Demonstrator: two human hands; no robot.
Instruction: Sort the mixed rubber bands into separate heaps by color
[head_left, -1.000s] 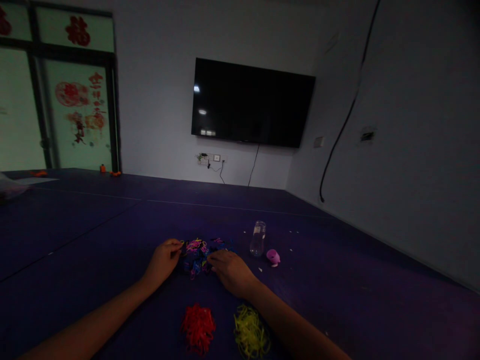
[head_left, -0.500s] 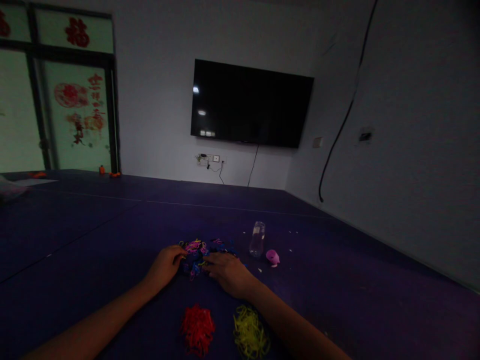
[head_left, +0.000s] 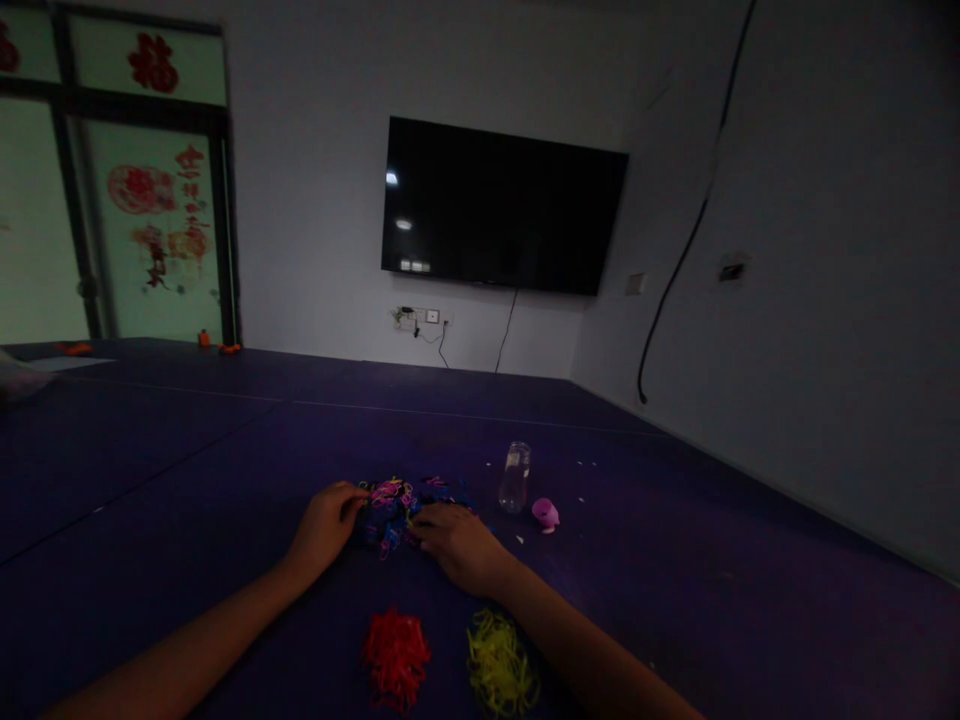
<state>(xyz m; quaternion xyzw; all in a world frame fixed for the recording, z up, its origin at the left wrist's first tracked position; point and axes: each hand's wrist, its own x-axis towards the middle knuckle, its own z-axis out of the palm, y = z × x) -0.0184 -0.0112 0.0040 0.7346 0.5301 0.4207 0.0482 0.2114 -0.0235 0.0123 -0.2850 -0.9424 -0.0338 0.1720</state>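
Observation:
A loose pile of mixed pink, blue and dark bands (head_left: 388,510) lies on the purple table between my hands. My left hand (head_left: 328,520) touches the pile's left edge, thumb and fingers pinched together; what is between the fingertips is too small to name. Over the right side of the pile rests my right hand (head_left: 456,543), its fingers bent down at the bands, and any held band is hidden. Nearer to me lie a heap of red bands (head_left: 396,660) and, beside my right forearm, a heap of yellow-green bands (head_left: 500,664).
Behind my right hand a clear bottle (head_left: 514,480) stands beside a small pink object (head_left: 546,515). White scraps dot the purple table (head_left: 225,450). Small orange objects (head_left: 204,339) sit at its far left edge. A television (head_left: 502,207) hangs on the wall.
My left hand has shifted slightly left and up at the pile's edge. My right hand's fingers have moved a little to the right and drawn closer together.

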